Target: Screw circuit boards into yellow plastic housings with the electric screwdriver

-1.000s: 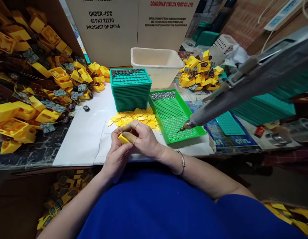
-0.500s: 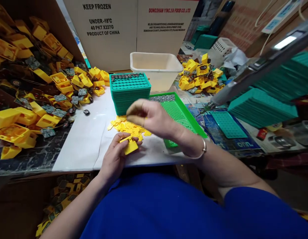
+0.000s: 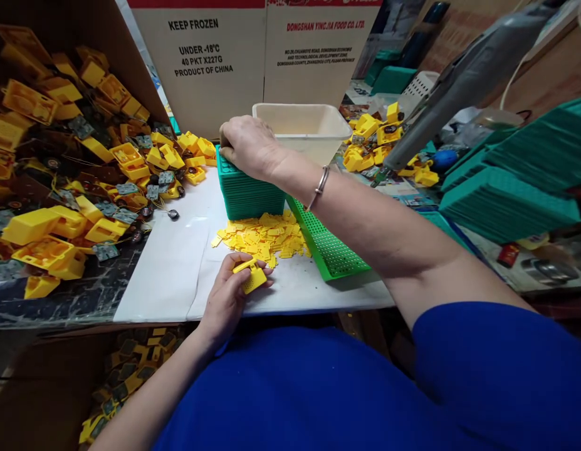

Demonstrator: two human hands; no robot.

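Observation:
My left hand (image 3: 227, 291) is closed around a small yellow plastic part (image 3: 255, 279) with a row of tiny holes, held low over the white work surface. My right hand (image 3: 250, 144) rests over the top of a stack of teal trays (image 3: 252, 197), its fingers curled down at the far left of the top tray. Whatever those fingers pinch is hidden behind the hand. Between the stack and my left hand lies a loose pile of flat yellow plastic pieces (image 3: 271, 237). Under my right forearm sits a bright green perforated tray (image 3: 341, 254).
A heap of yellow housings with wires (image 3: 50, 238) fills the left side. Behind the stack stands a whitish plastic tub (image 3: 304, 119) before a carton (image 3: 200, 94). A grey power screwdriver (image 3: 440, 94) hangs at right, near more teal trays (image 3: 511, 200).
My right hand has moved up and away from above the yellow pieces to the top of the teal stack. My left hand still holds the yellow part. The view has shifted slightly.

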